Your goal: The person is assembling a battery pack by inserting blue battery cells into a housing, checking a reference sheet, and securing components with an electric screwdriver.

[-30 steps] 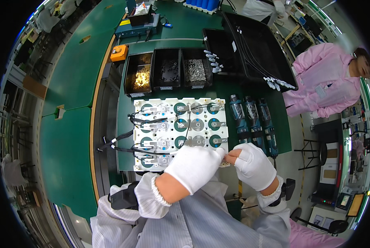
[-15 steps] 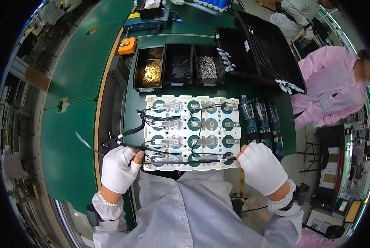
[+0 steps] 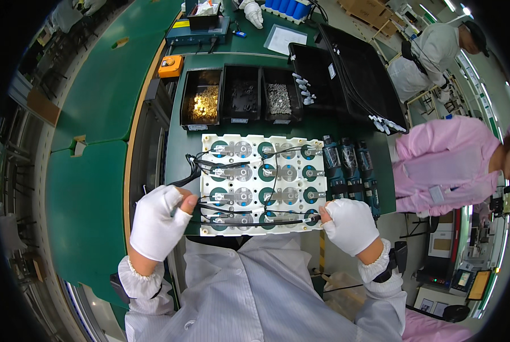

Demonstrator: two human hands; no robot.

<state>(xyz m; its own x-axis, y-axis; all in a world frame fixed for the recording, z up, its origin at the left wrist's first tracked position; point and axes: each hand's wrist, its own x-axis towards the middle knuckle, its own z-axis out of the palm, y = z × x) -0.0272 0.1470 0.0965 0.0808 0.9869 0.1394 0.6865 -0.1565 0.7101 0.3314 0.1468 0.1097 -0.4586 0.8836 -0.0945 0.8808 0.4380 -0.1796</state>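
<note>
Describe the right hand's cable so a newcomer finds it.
On the green bench sits a white tray. Along its near edge, a black cable stretches from the right hand toward the left hand. Unlike the bunched wires, it runs nearly straight.

- Left hand (image 3: 159,223) in a white cloth glove: fingers curled, bare thumb tip (image 3: 190,204) pressed toward the index finger.
- Right hand (image 3: 352,228), likewise gloved: fingertips pinched, pointing inward.
- Both forearms bent inward, pale striped elastic-cuffed sleeves (image 3: 143,283) at the wrists.
</note>
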